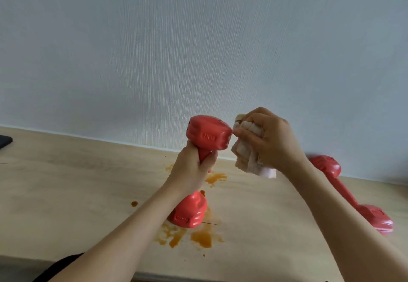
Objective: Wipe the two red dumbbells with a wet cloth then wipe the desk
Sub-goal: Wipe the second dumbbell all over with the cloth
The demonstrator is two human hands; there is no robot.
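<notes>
Two red dumbbells: one point(199, 169) upright mid-desk, left hand point(194, 166) gripping its handle; other point(351, 193) lying near the wall edge at right. Right hand point(273, 140) clutches a crumpled, stained cloth point(245, 151) touching the top head (moulded, faceted). Pale wooden desk point(66, 182) carries orange-brown spills point(203, 236).

Dumbbells point(208, 137) look smooth, slightly glossy red plastic-coated; cloth point(245, 158) soft, crumpled fabric; desk point(66, 182) pale matt wood; wall point(198, 38) finely ribbed, matt.
</notes>
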